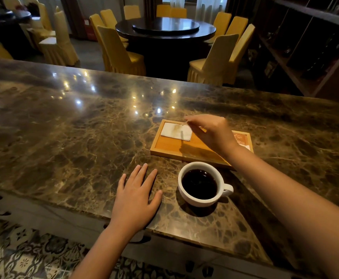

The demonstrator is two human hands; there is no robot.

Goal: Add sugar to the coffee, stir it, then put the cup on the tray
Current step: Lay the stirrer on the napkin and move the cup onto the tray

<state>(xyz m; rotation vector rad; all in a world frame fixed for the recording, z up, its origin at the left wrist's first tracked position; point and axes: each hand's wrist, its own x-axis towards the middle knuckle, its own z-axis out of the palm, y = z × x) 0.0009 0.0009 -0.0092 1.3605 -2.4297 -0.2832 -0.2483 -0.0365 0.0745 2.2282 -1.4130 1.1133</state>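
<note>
White ceramic coffee cup (202,184): between hands. Right hand (213,131) pinches thin clear stirrer (182,133) above wooden tray (164,147); lower gently onto napkin. Left hand (137,195) spread flat on bench.

- The left hand (137,193) lies flat, palm down, its fingers (142,174) stretched forward and slightly spread, the thumb angled out to the right.
- The left forearm is bare and runs down toward the lower edge of the view.
- The right hand (212,132) is raised, back of the hand up, fingertips (188,120) pinched together and pointing left; it is motion-blurred.
- The right forearm is bare and extends in from the lower right, reaching forward.
</note>
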